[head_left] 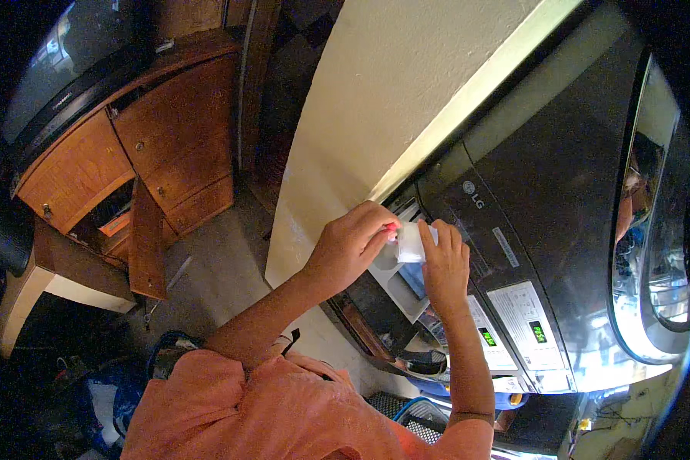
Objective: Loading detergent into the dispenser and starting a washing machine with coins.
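Both of my hands meet around a small white packet or container (411,244) above an open, light grey detergent drawer (390,280) of a dark LG washing machine (546,190). With thumb and fingers, my right hand (447,264) grips its right side. My left hand (345,247) pinches at its left edge. Pinkish red shows at the left fingertips; whether it is nails or a small object I cannot tell. Inside the drawer a blue part (414,279) is visible below the white thing. My hands hide part of the drawer.
A cream wall ledge (345,144) runs behind the machine. To the left stands a wooden cabinet (172,132) with one door (146,247) hanging ajar, and a television (75,75) on top. Mesh baskets (422,417) are low in front. White labels (529,328) are on the machine.
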`<action>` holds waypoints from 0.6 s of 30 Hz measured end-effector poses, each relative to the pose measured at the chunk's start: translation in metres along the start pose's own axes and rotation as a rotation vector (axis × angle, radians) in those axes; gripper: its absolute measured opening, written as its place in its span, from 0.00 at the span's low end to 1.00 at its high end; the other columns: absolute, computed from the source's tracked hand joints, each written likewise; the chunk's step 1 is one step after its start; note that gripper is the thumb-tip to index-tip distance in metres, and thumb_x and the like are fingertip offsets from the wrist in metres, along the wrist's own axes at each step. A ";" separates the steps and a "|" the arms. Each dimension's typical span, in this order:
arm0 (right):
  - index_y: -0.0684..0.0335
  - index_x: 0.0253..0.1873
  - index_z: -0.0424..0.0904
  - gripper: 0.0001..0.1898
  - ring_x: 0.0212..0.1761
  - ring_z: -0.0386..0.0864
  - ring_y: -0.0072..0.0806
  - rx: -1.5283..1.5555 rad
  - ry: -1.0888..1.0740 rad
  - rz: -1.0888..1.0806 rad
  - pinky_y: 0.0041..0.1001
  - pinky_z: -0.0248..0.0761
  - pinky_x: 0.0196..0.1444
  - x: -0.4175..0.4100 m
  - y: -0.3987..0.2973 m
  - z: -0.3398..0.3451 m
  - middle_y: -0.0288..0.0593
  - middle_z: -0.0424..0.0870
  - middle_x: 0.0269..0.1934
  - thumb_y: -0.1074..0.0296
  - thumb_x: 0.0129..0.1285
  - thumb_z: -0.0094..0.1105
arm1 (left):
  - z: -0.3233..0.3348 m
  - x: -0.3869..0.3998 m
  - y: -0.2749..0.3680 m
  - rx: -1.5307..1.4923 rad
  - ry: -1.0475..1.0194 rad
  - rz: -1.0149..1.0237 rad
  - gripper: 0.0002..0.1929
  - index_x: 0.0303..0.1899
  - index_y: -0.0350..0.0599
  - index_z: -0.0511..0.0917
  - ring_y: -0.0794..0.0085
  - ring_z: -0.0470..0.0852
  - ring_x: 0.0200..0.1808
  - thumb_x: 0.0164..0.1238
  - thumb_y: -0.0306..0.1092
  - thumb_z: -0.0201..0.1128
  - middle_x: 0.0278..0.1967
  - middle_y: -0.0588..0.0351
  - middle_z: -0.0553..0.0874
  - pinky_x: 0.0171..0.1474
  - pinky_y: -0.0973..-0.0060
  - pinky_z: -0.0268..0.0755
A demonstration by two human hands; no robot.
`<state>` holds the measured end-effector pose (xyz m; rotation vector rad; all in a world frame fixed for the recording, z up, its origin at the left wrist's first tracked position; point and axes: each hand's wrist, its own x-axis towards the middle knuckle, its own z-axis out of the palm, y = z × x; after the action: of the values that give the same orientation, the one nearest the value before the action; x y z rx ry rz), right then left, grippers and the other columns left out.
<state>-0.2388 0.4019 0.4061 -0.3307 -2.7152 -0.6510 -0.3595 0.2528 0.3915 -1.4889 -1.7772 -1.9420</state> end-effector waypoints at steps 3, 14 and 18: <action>0.55 0.54 0.65 0.23 0.53 0.64 0.35 -0.014 0.007 -0.004 0.32 0.62 0.46 -0.001 0.001 0.000 0.40 0.66 0.49 0.74 0.49 0.50 | -0.002 -0.003 0.001 0.009 -0.008 -0.012 0.07 0.35 0.37 0.73 0.67 0.78 0.36 0.54 0.20 0.57 0.33 0.51 0.77 0.39 0.76 0.73; 0.50 0.57 0.62 0.24 0.57 0.62 0.33 -0.139 0.070 -0.200 0.31 0.60 0.51 0.008 0.004 -0.015 0.38 0.65 0.51 0.69 0.52 0.48 | -0.003 -0.010 0.000 0.007 -0.024 -0.020 0.07 0.35 0.38 0.73 0.67 0.78 0.35 0.54 0.21 0.57 0.33 0.51 0.77 0.38 0.76 0.73; 0.49 0.57 0.62 0.24 0.58 0.62 0.33 -0.203 0.092 -0.220 0.31 0.60 0.52 0.017 0.008 -0.036 0.38 0.65 0.52 0.69 0.52 0.48 | -0.004 -0.011 0.002 -0.020 -0.017 -0.040 0.05 0.35 0.41 0.72 0.61 0.77 0.34 0.55 0.24 0.55 0.32 0.51 0.76 0.37 0.71 0.70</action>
<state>-0.2428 0.3944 0.4457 -0.0458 -2.6238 -0.9811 -0.3548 0.2439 0.3858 -1.4924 -1.8137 -1.9774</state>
